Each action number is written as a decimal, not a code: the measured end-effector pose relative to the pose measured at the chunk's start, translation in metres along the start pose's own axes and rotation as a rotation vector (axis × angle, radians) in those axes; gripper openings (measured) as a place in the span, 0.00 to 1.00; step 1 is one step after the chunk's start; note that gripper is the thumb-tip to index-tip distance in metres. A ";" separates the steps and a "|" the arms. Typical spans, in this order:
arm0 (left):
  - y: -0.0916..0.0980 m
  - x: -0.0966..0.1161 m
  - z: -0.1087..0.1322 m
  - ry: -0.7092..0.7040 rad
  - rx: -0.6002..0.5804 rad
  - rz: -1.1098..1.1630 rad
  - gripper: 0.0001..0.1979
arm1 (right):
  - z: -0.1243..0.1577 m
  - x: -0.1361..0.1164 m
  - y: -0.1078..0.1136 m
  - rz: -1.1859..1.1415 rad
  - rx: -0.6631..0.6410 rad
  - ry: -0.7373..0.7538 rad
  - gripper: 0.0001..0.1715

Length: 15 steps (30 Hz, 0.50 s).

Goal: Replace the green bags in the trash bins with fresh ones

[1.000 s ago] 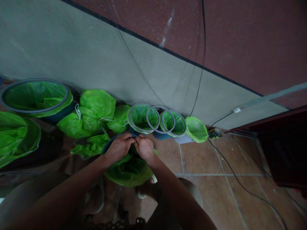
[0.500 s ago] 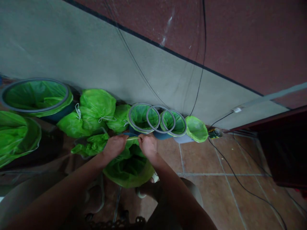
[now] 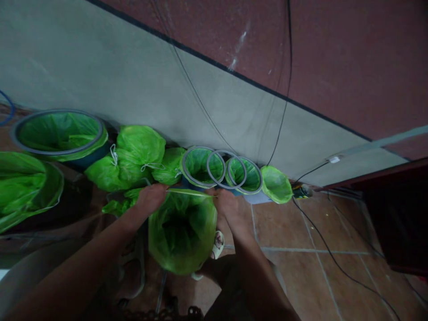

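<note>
A green bag (image 3: 182, 254) lines a bin between my forearms, its mouth wide and its inside dark. My left hand (image 3: 153, 197) grips the far edge of this bag at its left side. On the right side of the same edge, my right hand (image 3: 226, 203) is closed, somewhat blurred. The edge is stretched straight between the two hands. Just beyond them are lined bins with grey rings, among them a bin (image 3: 203, 167) and a loose grey ring (image 3: 219, 168) lying across the rims.
Tied green bags (image 3: 140, 147) lean by the wall. Lined bins stand at the left, one with a grey rim (image 3: 58, 152). A small green-lined bin (image 3: 277, 184) ends the row. Black cables (image 3: 329, 252) cross the tiled floor at right.
My hands have moved apart, left hand leftward and right hand rightward. The bag's far edge is now stretched longer between them, and its mouth appears wider. The view has shifted slightly.
</note>
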<state>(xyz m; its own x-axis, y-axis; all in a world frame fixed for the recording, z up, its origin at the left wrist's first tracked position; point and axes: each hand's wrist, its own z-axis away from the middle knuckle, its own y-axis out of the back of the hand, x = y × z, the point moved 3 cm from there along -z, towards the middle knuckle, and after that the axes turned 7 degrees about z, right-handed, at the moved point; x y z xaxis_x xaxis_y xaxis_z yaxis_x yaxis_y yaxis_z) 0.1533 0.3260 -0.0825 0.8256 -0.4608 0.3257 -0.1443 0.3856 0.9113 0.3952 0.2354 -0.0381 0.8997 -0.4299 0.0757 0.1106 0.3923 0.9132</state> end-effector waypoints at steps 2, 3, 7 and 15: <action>0.001 -0.002 0.000 0.013 0.001 -0.001 0.20 | -0.001 0.006 -0.004 0.038 -0.081 -0.031 0.16; 0.002 -0.002 0.000 0.018 0.008 -0.001 0.20 | 0.000 0.006 -0.006 0.049 -0.114 -0.032 0.16; -0.001 0.004 0.001 -0.016 0.054 0.022 0.19 | 0.009 -0.010 -0.012 0.090 -0.066 0.026 0.28; -0.001 0.030 0.006 -0.064 0.061 0.041 0.19 | 0.026 -0.069 -0.024 0.081 0.231 0.384 0.18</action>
<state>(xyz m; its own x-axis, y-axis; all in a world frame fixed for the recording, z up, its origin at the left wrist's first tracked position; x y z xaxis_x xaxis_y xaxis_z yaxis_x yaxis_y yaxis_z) 0.1751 0.3066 -0.0716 0.7823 -0.4964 0.3764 -0.2119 0.3562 0.9101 0.3191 0.2347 -0.0547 0.9978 -0.0550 0.0365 -0.0247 0.2016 0.9792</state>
